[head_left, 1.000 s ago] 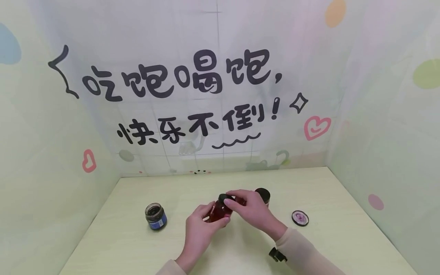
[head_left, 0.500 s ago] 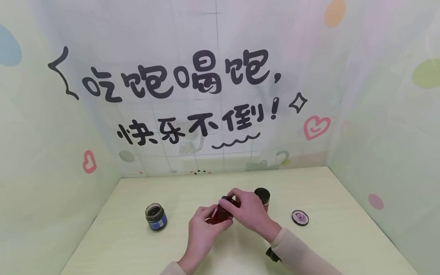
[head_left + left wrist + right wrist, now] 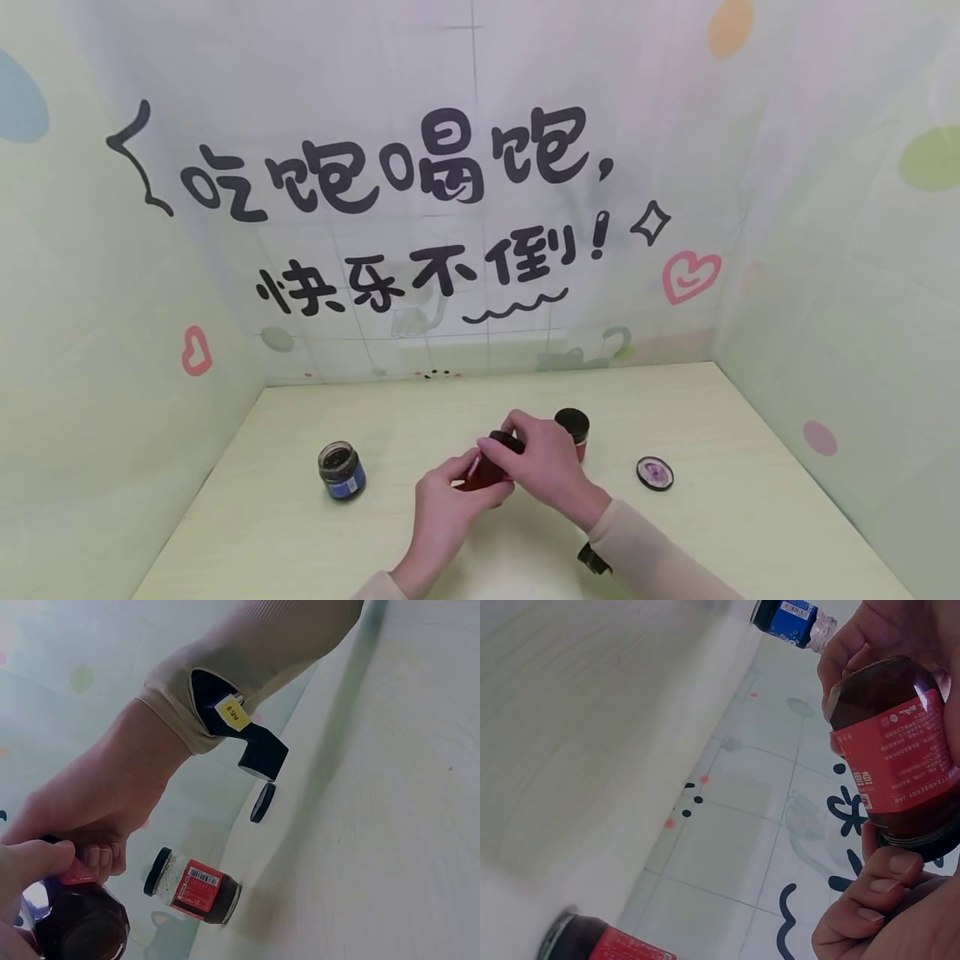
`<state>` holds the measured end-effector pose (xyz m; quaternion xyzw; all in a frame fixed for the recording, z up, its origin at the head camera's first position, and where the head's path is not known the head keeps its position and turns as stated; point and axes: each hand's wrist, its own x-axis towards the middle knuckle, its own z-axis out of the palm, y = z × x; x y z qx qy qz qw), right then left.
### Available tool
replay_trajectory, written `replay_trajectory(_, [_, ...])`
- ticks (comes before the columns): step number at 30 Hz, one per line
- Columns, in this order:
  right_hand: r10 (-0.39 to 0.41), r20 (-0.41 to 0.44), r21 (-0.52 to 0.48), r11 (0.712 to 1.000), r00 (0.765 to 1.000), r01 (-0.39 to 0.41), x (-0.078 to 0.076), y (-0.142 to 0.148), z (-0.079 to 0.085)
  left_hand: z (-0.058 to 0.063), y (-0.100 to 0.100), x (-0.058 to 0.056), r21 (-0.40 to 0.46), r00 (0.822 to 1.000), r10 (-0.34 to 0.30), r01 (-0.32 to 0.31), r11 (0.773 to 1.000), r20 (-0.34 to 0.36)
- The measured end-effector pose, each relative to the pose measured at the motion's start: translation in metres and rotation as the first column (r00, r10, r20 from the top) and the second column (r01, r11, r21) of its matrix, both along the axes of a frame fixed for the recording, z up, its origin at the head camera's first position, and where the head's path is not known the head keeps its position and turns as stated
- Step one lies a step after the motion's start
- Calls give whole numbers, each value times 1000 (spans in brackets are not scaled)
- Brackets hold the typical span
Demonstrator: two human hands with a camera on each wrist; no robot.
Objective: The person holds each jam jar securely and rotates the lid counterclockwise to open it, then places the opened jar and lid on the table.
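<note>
My left hand [image 3: 446, 508] grips a strawberry jam jar [image 3: 892, 761] by its dark glass body, above the middle of the table. The jar tilts to the right and wears a red label. Fingers and thumb of my right hand [image 3: 553, 467] curl round its black lid [image 3: 926, 844], which sits on the jar's mouth. Part of the jar and lid is covered by the hands in the head view. Just behind the right hand stands another red-labelled jar [image 3: 199, 889] with a black lid on it.
To the left stands an uncovered jar [image 3: 342, 477] with a blue label and dark contents. A loose round lid [image 3: 656, 474], its inside stained purple, lies on the right of the table [image 3: 750, 517]. A printed cloth wall [image 3: 480, 250] closes off the back.
The held jar has shifted slightly right and tilted further to the right. My right hand has turned at the lid, its fingers wrapping further over it. The other jars stand still.
</note>
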<state>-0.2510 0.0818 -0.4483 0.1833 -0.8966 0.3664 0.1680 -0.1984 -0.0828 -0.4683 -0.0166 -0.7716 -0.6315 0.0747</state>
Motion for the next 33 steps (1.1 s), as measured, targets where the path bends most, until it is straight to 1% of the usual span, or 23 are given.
replay_trajectory(2, [21, -4, -53, 998, 1000, -21, 0, 0, -2, 0, 1, 1, 13, 1000, -25, 25, 1000, 10])
replay_trajectory(4, [44, -11, -108, 993, 999, -45, 0, 0, -4, 1, 1, 3, 19, 999, -36, 36, 999, 14])
replay_trajectory(7, [80, -30, -178, 980, 996, -84, 1, -1, -5, 3, 2, 5, 45, 999, -41, 40, 998, 25])
replay_trajectory(11, [113, -33, -234, 965, 993, -118, 2, -2, -4, 7, 1, 7, 64, 998, -48, 46, 997, 31])
replay_trajectory(14, [164, -15, -292, 943, 986, -161, 2, -2, -4, 8, 2, 8, 63, 998, -47, 45, 997, 35])
replay_trajectory(18, [234, 2, -360, 907, 972, -218, 4, -2, -5, 10, 2, 11, 49, 998, -30, 27, 998, 53])
replay_trajectory(25, [288, -12, -414, 870, 957, -267, 7, -2, -4, 13, 3, 16, 80, 998, -40, 36, 996, 47])
replay_trajectory(31, [312, -35, -425, 855, 950, -296, 7, -3, -5, 14, 3, 17, 28, 999, -16, 14, 999, 40])
replay_trajectory(33, [318, -42, -424, 853, 947, -305, 7, -3, -5, 15, 3, 18, 29, 999, -14, 12, 1000, 38])
